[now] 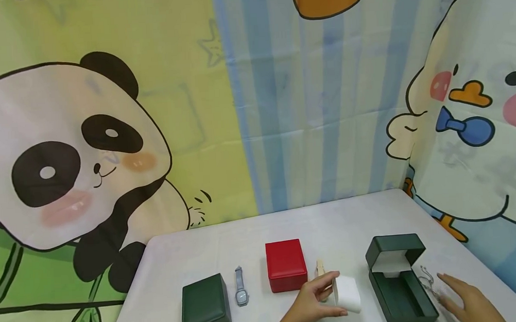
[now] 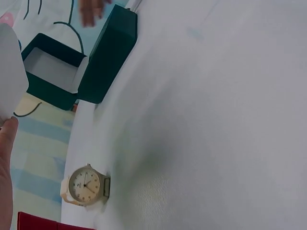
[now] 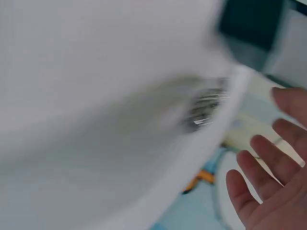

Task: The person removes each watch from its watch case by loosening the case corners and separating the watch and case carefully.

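Note:
My left hand [image 1: 311, 297] pinches a white cushion [image 1: 347, 294] between thumb and fingers, raised over the table near the front. Just right of it stands a dark green watch box [image 1: 405, 296], its lid up and white lining showing. A silver metal-band watch [image 1: 428, 281] lies beside that box, blurred in the right wrist view. Close to this watch is my right hand [image 1: 473, 303], fingers spread and holding nothing. Behind the left hand, a cream-strapped watch [image 2: 85, 186] with a pale round dial rests on the table, partly hidden in the head view.
A shut red box [image 1: 285, 264] sits left of the cream watch. Farther left are a grey-blue watch [image 1: 242, 296] and a shut dark green box [image 1: 206, 307]. The white table [image 1: 227, 245] backs onto a cartoon-printed curtain [image 1: 281, 106].

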The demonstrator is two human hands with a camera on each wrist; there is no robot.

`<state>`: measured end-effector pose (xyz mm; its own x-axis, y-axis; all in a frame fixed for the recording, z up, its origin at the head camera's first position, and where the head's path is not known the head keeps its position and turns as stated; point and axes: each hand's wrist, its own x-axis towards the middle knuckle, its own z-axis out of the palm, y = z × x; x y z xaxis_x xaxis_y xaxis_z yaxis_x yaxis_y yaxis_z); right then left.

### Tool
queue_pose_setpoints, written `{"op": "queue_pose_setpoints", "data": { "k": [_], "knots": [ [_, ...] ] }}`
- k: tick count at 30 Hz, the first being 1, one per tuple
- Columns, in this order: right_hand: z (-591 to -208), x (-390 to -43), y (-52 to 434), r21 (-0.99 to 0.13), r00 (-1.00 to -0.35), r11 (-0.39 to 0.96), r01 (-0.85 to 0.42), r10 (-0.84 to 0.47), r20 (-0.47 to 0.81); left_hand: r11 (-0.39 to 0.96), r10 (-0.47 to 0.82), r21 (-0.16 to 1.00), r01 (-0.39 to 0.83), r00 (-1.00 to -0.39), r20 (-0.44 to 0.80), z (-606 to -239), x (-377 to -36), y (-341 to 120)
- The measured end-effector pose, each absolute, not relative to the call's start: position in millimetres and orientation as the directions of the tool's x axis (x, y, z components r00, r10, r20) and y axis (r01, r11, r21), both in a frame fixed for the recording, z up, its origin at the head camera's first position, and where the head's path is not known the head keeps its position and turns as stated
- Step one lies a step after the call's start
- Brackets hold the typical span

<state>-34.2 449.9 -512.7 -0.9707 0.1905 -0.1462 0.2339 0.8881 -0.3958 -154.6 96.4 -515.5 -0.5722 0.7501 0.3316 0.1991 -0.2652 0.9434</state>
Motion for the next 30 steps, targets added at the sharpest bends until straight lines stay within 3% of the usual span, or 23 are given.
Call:
{"op": "queue_pose_setpoints", "data": {
  "k": [6,14,17,20,24,30],
  "knots": [
    [-472,-39,391,-0.496,-0.979,0.861,0.113,0.181,0.091,-0.255,0.752,0.946,0.201,-0.573,0.325,-510,-152,108],
    [-454,-43,333,-0.682,-0.993,0.722,-0.115,-0.079,0.084,-0.320,0.754,0.907,0.272,-0.507,0.418,-509,-145,131],
    [-455,-43,330,-0.702,-0.990,0.699,-0.132,-0.127,0.060,-0.335,0.751,0.889,0.311,-0.481,0.451,-510,-142,139],
    [-457,-41,336,-0.682,-0.978,0.702,-0.206,-0.164,0.128,-0.317,0.747,0.879,0.357,-0.476,0.463,-511,-140,147],
    [-460,-40,353,-0.635,-0.957,0.716,-0.289,-0.193,0.218,-0.197,0.754,0.863,0.466,-0.491,0.437,-512,-137,164],
    [-465,-43,386,-0.637,-0.966,0.726,-0.258,-0.193,0.172,0.102,0.769,0.733,0.673,-0.521,0.371,-515,-134,191]
  ]
}}
